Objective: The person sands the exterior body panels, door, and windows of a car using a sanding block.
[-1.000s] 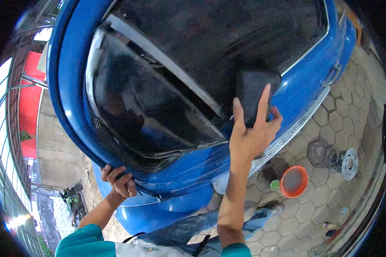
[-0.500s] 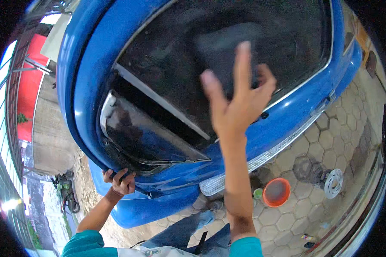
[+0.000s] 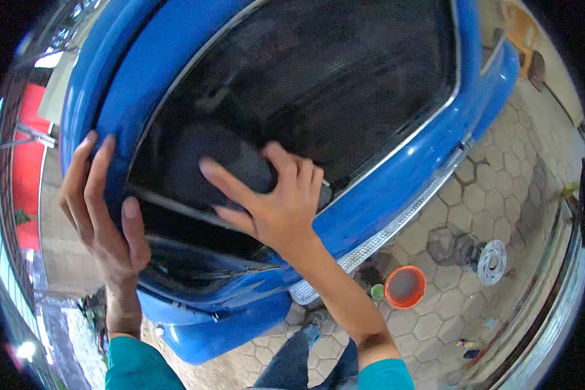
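Observation:
Before me is the dark side window (image 3: 357, 84) of a blue car (image 3: 175, 49), framed in bright trim, with a small vent pane (image 3: 188, 260) toward the lower left. My right hand (image 3: 286, 201) lies over the glass, its thumb and index finger apart and the others bent. Beneath these fingers is a dark grey, blurred cloth (image 3: 240, 159), its outline hard to make out against the window. At the car's left edge my left hand (image 3: 107, 208) is spread by the blue pillar, holding nothing; whether its fingertips touch the paint I cannot tell.
On the hexagonal paving (image 3: 429, 325) stand an orange bucket (image 3: 388, 294) with greyish water and a small green container (image 3: 377, 291). A pale wheel cover (image 3: 492, 262) sits farther right. A ridged metal step (image 3: 403, 224) runs along the car's lower side.
My right hand has moved left and closer across the glass with the dark cloth. My left hand has let go of the car's lower edge, moved up-left and spread its fingers.

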A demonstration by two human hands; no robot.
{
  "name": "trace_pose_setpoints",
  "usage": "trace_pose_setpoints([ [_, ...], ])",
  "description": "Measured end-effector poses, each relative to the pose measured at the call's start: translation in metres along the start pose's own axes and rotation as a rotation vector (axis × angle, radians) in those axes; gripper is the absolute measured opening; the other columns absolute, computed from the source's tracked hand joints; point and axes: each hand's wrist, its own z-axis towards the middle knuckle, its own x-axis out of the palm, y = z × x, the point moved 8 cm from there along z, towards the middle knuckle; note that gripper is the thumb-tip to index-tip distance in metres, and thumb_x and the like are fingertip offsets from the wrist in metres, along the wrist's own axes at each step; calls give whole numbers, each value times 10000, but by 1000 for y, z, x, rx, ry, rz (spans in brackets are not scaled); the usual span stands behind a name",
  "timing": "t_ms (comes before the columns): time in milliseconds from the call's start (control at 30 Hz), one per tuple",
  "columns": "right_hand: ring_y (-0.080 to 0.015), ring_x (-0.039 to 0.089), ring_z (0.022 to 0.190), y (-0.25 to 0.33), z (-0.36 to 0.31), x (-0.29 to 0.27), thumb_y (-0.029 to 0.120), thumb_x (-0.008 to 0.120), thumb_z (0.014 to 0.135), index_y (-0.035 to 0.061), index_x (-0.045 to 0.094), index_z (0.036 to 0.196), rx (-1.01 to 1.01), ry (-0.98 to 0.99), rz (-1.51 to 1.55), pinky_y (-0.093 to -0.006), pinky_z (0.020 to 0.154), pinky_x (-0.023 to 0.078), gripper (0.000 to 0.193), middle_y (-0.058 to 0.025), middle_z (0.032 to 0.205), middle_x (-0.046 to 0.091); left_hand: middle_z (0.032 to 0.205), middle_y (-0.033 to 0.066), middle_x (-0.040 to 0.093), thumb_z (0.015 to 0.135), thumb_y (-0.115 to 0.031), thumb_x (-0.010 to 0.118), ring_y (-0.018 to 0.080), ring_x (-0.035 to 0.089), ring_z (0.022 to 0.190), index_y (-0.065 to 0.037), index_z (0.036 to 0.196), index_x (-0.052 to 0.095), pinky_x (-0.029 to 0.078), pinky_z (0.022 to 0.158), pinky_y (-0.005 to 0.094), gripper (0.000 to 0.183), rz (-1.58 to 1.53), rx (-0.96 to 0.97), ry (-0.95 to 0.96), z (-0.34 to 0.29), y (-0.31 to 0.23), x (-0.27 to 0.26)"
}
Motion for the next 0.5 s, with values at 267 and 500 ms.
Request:
trace_pose_setpoints([
  [267,-439,522,1005,-179,41,-63,440,757,785,223,491,1429,460,-426,-118,-481,860,435,730,-316,1140,511,1166,176,566,938,-238,549,328,545,1134,-67,1274,605,407,1002,399,382,-93,227,292,112,-38,15],
  [500,-408,498,1049,-147,9,-42,444,751,796,205,486,1438,443,-261,-87,-478,919,407,734,-254,1157,486,972,88,517,809,-149,711,325,504,922,-178,1208,644,438,811,442,405,-12,413,278,128,-60,45],
])
